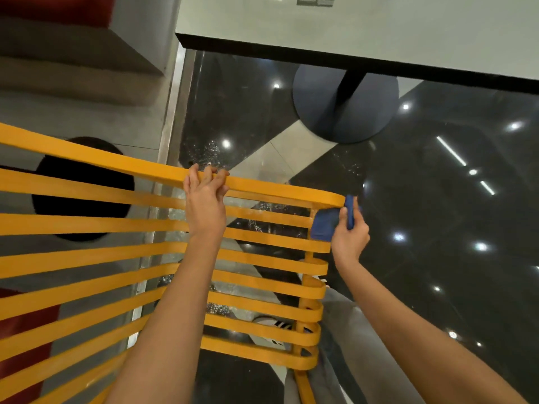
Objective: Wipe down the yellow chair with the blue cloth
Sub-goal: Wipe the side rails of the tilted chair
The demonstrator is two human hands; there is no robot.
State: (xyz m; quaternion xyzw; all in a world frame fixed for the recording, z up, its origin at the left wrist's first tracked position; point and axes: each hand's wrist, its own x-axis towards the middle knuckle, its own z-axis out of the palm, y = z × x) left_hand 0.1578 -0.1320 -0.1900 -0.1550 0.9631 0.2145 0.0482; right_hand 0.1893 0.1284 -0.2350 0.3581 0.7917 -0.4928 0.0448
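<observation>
Head view, looking down over the slatted back of the yellow chair (122,223); horizontal yellow slats run across the frame, joined at a vertical post on the right end.

Left hand (205,199) on the top slat, about mid-frame; fingers curled over the far edge of the rail, thumb on the near side, so the grip is clamped on the chair's top rail.

Right hand (348,231) at the right end of the chair back, just beside the rounded corner of the top slat; fingers and thumb pinch the blue cloth (325,225), grip closed on it; the cloth is bunched against the post and the slat ends just under the top rail, touching the chair; a fold of cloth sticks up between the fingers.

Past the chair: glossy black floor (423,199) with ceiling-light reflections and a pale diagonal band; a white bench (364,27) with a dark edge at the top, on a black column and a round dark-blue base (326,112); grey steps at upper left; through the lower slats a white shoe with dark stripes (272,323), probably the person's own, partly hidden.
</observation>
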